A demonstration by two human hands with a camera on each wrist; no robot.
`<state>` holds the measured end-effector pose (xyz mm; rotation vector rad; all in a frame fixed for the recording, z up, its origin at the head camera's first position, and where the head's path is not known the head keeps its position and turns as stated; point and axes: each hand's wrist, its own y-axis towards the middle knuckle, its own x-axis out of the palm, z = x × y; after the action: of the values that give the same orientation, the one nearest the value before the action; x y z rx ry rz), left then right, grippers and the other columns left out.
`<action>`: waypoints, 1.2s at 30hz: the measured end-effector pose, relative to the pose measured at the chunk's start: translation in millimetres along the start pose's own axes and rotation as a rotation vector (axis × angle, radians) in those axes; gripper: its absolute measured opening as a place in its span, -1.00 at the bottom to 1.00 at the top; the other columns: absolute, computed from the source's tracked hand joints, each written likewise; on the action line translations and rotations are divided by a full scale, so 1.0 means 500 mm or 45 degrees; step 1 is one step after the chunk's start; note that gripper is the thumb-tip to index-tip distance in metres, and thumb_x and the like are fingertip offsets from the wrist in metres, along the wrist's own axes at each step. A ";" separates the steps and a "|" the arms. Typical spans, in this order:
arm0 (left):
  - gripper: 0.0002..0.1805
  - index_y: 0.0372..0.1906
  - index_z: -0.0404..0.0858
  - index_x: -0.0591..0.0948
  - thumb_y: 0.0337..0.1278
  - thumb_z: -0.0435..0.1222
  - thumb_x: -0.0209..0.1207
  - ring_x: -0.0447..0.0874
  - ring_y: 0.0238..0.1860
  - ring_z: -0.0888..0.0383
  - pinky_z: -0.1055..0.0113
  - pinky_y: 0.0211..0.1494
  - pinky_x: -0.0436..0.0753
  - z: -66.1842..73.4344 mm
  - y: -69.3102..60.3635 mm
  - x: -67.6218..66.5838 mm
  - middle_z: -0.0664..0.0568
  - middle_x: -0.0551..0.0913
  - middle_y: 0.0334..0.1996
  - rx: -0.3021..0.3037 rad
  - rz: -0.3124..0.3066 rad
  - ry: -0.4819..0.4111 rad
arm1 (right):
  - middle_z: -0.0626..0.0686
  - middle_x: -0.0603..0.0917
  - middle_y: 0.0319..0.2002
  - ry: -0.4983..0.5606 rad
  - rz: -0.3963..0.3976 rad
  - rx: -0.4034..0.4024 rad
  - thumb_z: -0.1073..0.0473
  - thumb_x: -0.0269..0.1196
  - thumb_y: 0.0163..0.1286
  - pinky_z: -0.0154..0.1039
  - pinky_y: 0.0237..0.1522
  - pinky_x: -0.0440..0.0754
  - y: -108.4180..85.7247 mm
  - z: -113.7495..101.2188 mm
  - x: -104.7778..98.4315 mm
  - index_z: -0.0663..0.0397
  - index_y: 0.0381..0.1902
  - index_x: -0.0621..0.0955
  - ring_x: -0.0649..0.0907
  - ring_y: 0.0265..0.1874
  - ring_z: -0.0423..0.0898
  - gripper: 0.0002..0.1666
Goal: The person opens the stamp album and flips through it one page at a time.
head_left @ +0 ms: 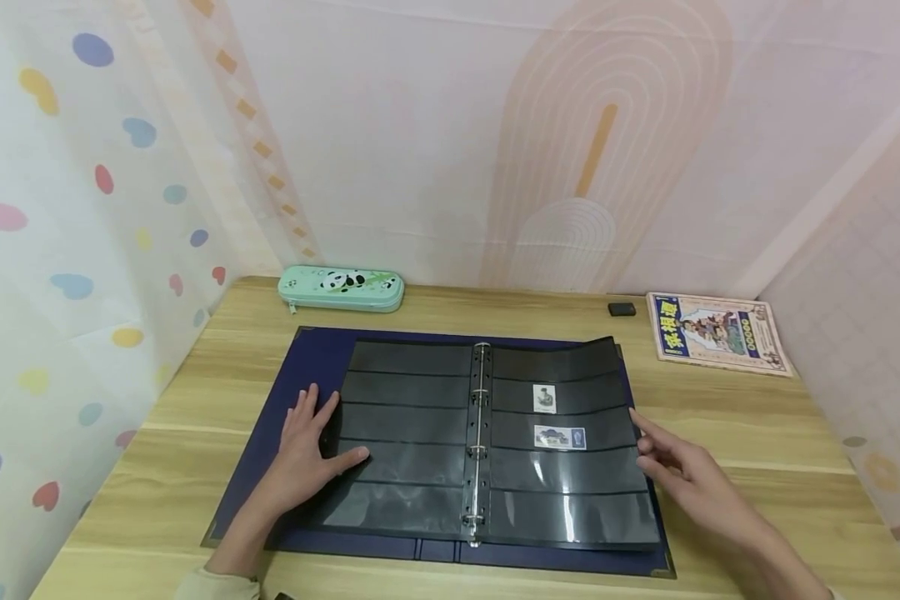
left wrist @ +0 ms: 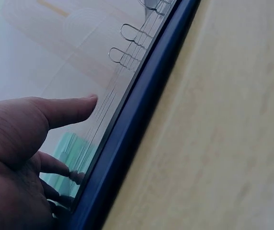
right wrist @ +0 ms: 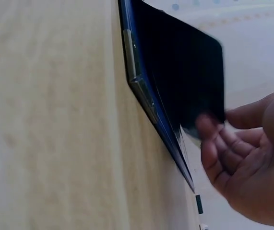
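Note:
A dark blue ring-binder stamp album (head_left: 292, 367) lies spread on the wooden table, black pocket pages on both sides of its metal rings (head_left: 477, 450). Two stamps sit in the right page (head_left: 570, 504): a small upright one (head_left: 544, 398) and a wider one (head_left: 559, 437) below it. My left hand (head_left: 307, 454) rests with spread fingers on the left cover and the edge of the left page (head_left: 401, 467). At the right page's outer edge, my right hand (head_left: 682, 471) pinches the page between thumb and fingers; the right wrist view shows that page lifted off the cover.
Behind the album lies a mint-green panda pencil case (head_left: 341, 289). A small black object (head_left: 622, 309) and a colourful booklet (head_left: 718, 333) lie at the back right. Patterned curtains (head_left: 420, 150) border the table. Part of a dark item (head_left: 285, 596) shows at the front edge.

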<state>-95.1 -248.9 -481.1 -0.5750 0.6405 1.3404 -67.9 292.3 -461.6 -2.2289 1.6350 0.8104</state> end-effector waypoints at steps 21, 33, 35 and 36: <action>-0.16 0.73 -0.23 0.35 0.49 -0.24 0.44 0.30 0.65 -0.38 -0.51 0.50 0.42 0.173 -0.032 0.052 -0.23 0.32 0.69 0.231 0.101 -0.145 | -0.44 0.39 0.62 0.245 -0.156 -0.123 0.38 0.12 0.75 -0.39 0.35 0.59 0.005 -0.085 0.028 -0.02 0.75 0.36 0.57 0.41 -0.38 -0.29; -0.29 0.70 -0.16 0.40 0.62 -0.18 0.33 0.52 0.55 -0.19 -0.36 0.50 0.52 0.266 -0.031 0.117 -0.06 0.47 0.61 0.355 -0.182 -0.310 | 0.11 0.31 0.74 0.293 -0.238 -0.303 0.48 0.08 0.70 -0.29 0.41 0.56 0.032 -0.111 0.073 -0.18 0.88 -0.14 0.49 0.54 -0.23 0.06; -0.29 0.72 -0.21 0.36 0.66 -0.16 0.29 0.55 0.52 -0.17 -0.29 0.50 0.55 0.278 -0.028 0.126 -0.10 0.50 0.59 0.369 -0.224 -0.363 | 0.09 0.30 0.74 0.310 -0.256 -0.308 0.48 0.06 0.71 -0.31 0.45 0.51 0.035 -0.116 0.081 -0.20 0.87 -0.22 0.45 0.59 -0.22 0.09; -0.28 0.73 -0.22 0.33 0.68 -0.15 0.27 0.58 0.49 -0.16 -0.25 0.49 0.58 0.284 -0.026 0.130 -0.11 0.52 0.57 0.370 -0.240 -0.397 | 0.06 0.29 0.75 0.313 -0.268 -0.299 0.47 0.05 0.72 -0.31 0.46 0.48 0.036 -0.120 0.084 -0.22 0.87 -0.25 0.44 0.59 -0.22 0.09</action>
<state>-61.9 -105.3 -427.3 -0.1795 0.4988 1.1046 -59.1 222.3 -435.2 -2.7039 1.4300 0.7293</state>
